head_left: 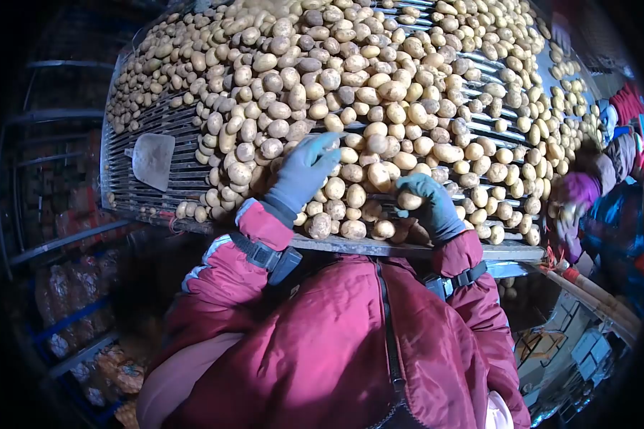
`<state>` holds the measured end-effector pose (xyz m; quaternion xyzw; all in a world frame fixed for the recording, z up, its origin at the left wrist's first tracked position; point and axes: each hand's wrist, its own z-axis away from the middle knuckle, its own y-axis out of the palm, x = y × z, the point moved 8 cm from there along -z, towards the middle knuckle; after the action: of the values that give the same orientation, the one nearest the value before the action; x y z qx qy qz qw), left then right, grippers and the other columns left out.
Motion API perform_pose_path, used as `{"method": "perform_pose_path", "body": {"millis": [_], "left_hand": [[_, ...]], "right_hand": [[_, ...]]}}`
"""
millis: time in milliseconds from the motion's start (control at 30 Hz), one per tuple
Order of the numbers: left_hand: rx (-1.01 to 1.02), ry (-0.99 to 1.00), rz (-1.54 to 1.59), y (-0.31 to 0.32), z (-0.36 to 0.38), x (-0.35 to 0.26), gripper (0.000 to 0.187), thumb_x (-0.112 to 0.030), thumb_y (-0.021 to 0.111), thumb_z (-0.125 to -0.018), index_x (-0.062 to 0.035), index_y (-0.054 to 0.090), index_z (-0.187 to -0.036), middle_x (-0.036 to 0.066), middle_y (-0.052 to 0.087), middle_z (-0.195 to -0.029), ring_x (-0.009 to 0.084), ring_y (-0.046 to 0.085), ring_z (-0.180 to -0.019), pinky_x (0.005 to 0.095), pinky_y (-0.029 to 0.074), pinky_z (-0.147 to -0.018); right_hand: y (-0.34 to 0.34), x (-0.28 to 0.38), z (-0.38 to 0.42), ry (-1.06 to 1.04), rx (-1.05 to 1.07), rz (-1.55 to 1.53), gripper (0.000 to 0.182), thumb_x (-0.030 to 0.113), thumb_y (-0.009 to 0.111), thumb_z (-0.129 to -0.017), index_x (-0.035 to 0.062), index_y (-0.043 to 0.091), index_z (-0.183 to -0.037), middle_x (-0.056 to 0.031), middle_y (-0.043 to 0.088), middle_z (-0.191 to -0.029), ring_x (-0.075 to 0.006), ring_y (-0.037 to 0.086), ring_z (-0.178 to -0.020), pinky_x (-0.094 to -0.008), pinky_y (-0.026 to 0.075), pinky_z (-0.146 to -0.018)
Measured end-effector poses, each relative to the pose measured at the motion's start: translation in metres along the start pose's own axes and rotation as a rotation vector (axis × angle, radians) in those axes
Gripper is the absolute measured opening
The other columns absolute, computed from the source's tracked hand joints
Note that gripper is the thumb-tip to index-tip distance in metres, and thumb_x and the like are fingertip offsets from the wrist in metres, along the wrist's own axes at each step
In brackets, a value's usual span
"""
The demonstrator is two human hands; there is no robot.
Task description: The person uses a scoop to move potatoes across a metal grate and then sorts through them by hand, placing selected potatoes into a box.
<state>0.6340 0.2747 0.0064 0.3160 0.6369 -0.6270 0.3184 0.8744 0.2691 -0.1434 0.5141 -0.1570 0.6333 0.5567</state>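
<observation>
Potatoes (279, 110) lie heaped in great number over a slatted metal sorting table (125, 187). My left hand (304, 175), in a grey-blue glove, is over the near part of the heap with its fingers stretched out and apart. No potato shows in its grasp, though its palm is hidden. To the right, close to the table's near edge, my right hand (436, 207) wears a greenish glove and has its fingers curled round a single potato (409, 200). More loose potatoes surround both hands.
A flat metal scoop-like plate (154, 161) rests on the slats at left. Another worker's purple-gloved hand (578, 189) is by the table's right edge. A metal rim (379, 247) runs along the near side. Filled sacks (75, 293) stand on racks at lower left.
</observation>
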Motion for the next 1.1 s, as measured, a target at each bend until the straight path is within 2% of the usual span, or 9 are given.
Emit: {"method": "perform_pose_path", "body": {"millis": [133, 333, 433, 500, 567, 633, 800, 1033, 1100], "left_hand": [[0.378, 0.060, -0.192, 0.076, 0.002, 0.021, 0.050, -0.026, 0.072, -0.087, -0.0130, 0.062, -0.133, 0.017, 0.065, -0.118, 0.0322, 0.065, -0.105, 0.0389, 0.052, -0.092], [0.284, 0.327, 0.060, 0.166, 0.005, -0.006, 0.045, -0.013, 0.066, -0.085, -0.0089, 0.063, -0.130, 0.019, 0.062, -0.126, 0.0367, 0.060, -0.118, 0.0413, 0.047, -0.105], [0.544, -0.100, 0.388, 0.187, 0.002, 0.016, 0.044, -0.014, 0.064, -0.085, -0.0105, 0.063, -0.129, 0.018, 0.063, -0.127, 0.0341, 0.061, -0.119, 0.0397, 0.047, -0.105], [0.344, 0.087, 0.055, 0.157, -0.026, 0.032, 0.041, -0.017, 0.065, -0.085, -0.0103, 0.065, -0.125, 0.018, 0.066, -0.123, 0.0339, 0.064, -0.114, 0.0400, 0.050, -0.101], [0.160, -0.403, 0.350, 0.091, -0.064, 0.095, 0.034, -0.013, 0.065, -0.084, -0.0080, 0.068, -0.117, 0.018, 0.068, -0.113, 0.0354, 0.067, -0.102, 0.0416, 0.054, -0.092], [-0.226, 0.135, -0.533, -0.024, -0.094, 0.041, 0.040, -0.018, 0.071, -0.083, -0.0051, 0.064, -0.120, 0.019, 0.065, -0.118, 0.0374, 0.063, -0.105, 0.0438, 0.052, -0.095], [-0.327, 0.002, -0.886, -0.049, -0.070, 0.071, 0.059, -0.032, 0.076, -0.080, -0.0065, 0.057, -0.130, 0.022, 0.059, -0.125, 0.0394, 0.054, -0.119, 0.0506, 0.044, -0.103], [0.256, -0.211, -0.037, 0.051, -0.024, 0.066, 0.068, -0.040, 0.074, -0.085, -0.0107, 0.052, -0.143, 0.018, 0.044, -0.150, 0.0353, 0.045, -0.135, 0.0466, 0.036, -0.115], [0.115, 0.041, -0.591, 0.036, -0.012, 0.082, 0.060, -0.034, 0.074, -0.087, -0.0101, 0.056, -0.140, 0.018, 0.047, -0.149, 0.0355, 0.045, -0.137, 0.0445, 0.037, -0.115]], "right_hand": [[-0.015, 0.019, 0.021, -0.448, 0.066, 0.477, 0.024, 0.019, 0.055, -0.097, 0.0027, 0.069, -0.106, -0.0042, 0.067, -0.096, -0.0150, 0.064, -0.089, -0.0276, 0.054, -0.075], [-0.048, -0.017, 0.019, 0.109, -0.270, 0.282, 0.050, 0.018, 0.075, -0.091, -0.0030, 0.057, -0.132, -0.0095, 0.071, -0.109, -0.0142, 0.066, -0.091, -0.0258, 0.053, -0.078], [-0.047, -0.010, 0.014, 0.046, -0.213, 0.322, 0.051, 0.033, 0.077, -0.088, -0.0028, 0.066, -0.121, -0.0087, 0.073, -0.099, -0.0145, 0.065, -0.085, -0.0289, 0.052, -0.074], [-0.053, -0.020, -0.001, 0.040, -0.256, 0.488, 0.050, 0.037, 0.077, -0.086, -0.0031, 0.069, -0.113, -0.0115, 0.074, -0.096, -0.0177, 0.068, -0.082, -0.0319, 0.053, -0.072], [-0.053, -0.005, -0.005, 0.044, -0.313, 0.645, 0.050, 0.041, 0.076, -0.084, -0.0033, 0.072, -0.106, -0.0143, 0.075, -0.092, -0.0210, 0.070, -0.079, -0.0349, 0.054, -0.071], [-0.035, 0.031, 0.000, 0.195, -0.209, 0.805, 0.048, 0.046, 0.075, -0.081, -0.0018, 0.074, -0.085, -0.0170, 0.074, -0.078, -0.0262, 0.070, -0.069, -0.0402, 0.054, -0.067], [-0.044, 0.020, -0.010, 0.070, -0.225, 0.772, 0.043, 0.042, 0.077, -0.080, 0.0002, 0.072, -0.075, -0.0119, 0.070, -0.066, -0.0218, 0.066, -0.060, -0.0390, 0.051, -0.060], [-0.017, 0.026, 0.018, 0.173, 0.016, -0.214, 0.025, 0.020, 0.074, -0.088, 0.0007, 0.069, -0.103, -0.0032, 0.066, -0.084, -0.0117, 0.059, -0.064, -0.0264, 0.049, -0.056], [-0.002, 0.045, 0.038, 0.172, 0.124, -0.411, 0.042, 0.021, 0.071, -0.087, -0.0008, 0.060, -0.121, -0.0096, 0.066, -0.097, -0.0184, 0.066, -0.071, -0.0305, 0.057, -0.061]]}}
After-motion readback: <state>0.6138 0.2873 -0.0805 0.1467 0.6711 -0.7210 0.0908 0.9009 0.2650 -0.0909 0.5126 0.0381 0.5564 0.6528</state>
